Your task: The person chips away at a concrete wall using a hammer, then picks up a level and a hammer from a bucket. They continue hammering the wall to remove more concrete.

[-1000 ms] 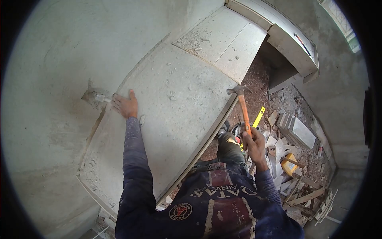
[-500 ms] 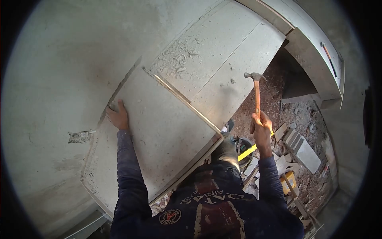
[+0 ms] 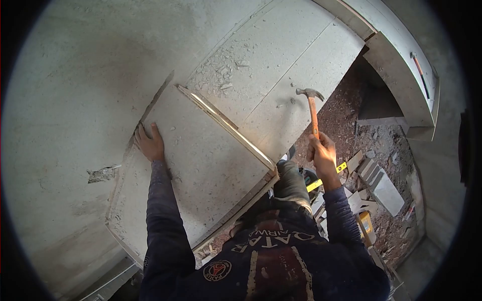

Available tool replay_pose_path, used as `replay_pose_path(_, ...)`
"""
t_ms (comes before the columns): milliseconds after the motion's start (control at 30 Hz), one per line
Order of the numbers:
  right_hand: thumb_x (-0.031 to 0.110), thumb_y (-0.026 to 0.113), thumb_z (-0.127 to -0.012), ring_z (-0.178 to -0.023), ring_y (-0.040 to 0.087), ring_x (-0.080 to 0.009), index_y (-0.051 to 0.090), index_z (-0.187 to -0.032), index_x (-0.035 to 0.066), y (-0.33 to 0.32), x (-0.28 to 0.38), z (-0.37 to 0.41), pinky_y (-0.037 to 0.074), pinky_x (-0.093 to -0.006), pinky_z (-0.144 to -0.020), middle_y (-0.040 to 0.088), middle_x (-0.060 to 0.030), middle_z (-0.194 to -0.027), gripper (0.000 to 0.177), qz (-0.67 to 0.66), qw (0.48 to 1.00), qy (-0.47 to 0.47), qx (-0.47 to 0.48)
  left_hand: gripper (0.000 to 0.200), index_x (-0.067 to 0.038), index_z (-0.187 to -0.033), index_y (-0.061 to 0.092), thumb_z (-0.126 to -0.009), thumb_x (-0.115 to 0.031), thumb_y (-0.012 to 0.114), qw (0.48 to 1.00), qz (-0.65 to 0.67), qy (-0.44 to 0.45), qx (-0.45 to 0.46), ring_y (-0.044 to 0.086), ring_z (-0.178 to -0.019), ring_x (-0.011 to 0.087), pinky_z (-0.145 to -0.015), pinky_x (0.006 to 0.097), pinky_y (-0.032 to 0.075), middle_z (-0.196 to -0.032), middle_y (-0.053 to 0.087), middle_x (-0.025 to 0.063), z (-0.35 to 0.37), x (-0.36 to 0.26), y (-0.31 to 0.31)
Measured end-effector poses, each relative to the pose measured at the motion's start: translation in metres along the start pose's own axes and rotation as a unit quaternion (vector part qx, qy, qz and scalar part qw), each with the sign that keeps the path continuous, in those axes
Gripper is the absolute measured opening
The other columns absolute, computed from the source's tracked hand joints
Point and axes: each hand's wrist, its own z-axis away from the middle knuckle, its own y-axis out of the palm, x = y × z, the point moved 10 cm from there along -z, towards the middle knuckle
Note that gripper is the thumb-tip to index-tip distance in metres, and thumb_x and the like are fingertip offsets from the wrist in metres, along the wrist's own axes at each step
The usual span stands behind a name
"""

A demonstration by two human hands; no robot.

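A claw hammer (image 3: 313, 111) with an orange handle and dark metal head is gripped in my right hand (image 3: 324, 153), held up above the slab edge. My left hand (image 3: 151, 143) lies with fingers spread on the near grey slab (image 3: 211, 155), close to where it meets the wall. A dark groove (image 3: 156, 103) runs along the wall just beyond my left fingertips. On the slab's far side a raised strip edge (image 3: 226, 123) separates it from another slab (image 3: 296, 55) scattered with broken chips (image 3: 221, 72).
A second hammer (image 3: 419, 75) lies on the ledge at upper right. Below right are a yellow spirit level (image 3: 326, 178), broken tile pieces (image 3: 381, 188), a yellow package (image 3: 367, 226) and rubble on the reddish floor. The wall has a chipped hole (image 3: 101, 174).
My right hand and the hammer have shifted left and slightly up, with the hammer head now over the far slab. My left hand stays on the near slab.
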Motion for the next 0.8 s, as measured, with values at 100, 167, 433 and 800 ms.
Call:
replay_pose_path(100, 0.02, 0.059, -0.097, -0.046, 0.046, -0.0072, 0.056, -0.084, 0.005, 0.011, -0.022, 0.038, 0.035, -0.0237, -0.041, 0.048, 0.0019, -0.061, 0.02, -0.047, 0.998, 0.04, 0.01, 0.062, -0.008, -0.138, 0.055, -0.093, -0.051, 0.057, 1.0, 0.005, -0.002, 0.008, 0.037, -0.138, 0.0419, -0.118, 0.053, 0.021, -0.143, 0.05, 0.0208, 0.011, 0.007, -0.004)
replay_pose_path(167, 0.019, 0.058, -0.097, -0.046, 0.047, -0.0075, 0.055, -0.08, 0.006, 0.015, -0.026, 0.06, 0.035, -0.0238, -0.04, 0.049, 0.0016, -0.062, 0.021, -0.045, 0.998, 0.043, 0.005, 0.061, -0.008, -0.136, 0.057, -0.093, -0.051, 0.056, 1.0, 0.03, 0.002, -0.001, 0.037, -0.137, 0.0418, -0.118, 0.0537, 0.02, -0.141, 0.052, 0.0203, 0.005, -0.001, -0.009)
replay_pose_path(433, 0.018, 0.059, -0.095, -0.044, 0.05, -0.0105, 0.059, -0.085, 0.003, 0.015, -0.077, 0.073, 0.039, -0.0262, -0.041, 0.052, -0.0008, -0.057, 0.017, -0.002, 0.995, 0.084, 0.044, 0.037, -0.007, -0.119, 0.068, -0.091, -0.03, 0.063, 0.987, 0.06, 0.139, -0.057, 0.048, -0.126, 0.0411, -0.11, 0.0556, 0.031, -0.129, 0.06, 0.02, 0.017, -0.012, -0.018)
replay_pose_path(800, 0.037, 0.06, -0.091, -0.073, 0.057, -0.0197, 0.059, -0.108, 0.001, 0.007, -0.101, 0.053, 0.046, -0.0368, -0.067, 0.058, -0.0094, -0.08, 0.04, 0.069, 0.997, -0.022, 0.035, 0.039, 0.008, -0.123, 0.06, -0.096, -0.021, 0.059, 0.955, 0.152, 0.247, 0.068, 0.057, -0.117, 0.0357, -0.099, 0.0432, 0.045, -0.128, 0.058, 0.025, 0.102, -0.131, -0.028)
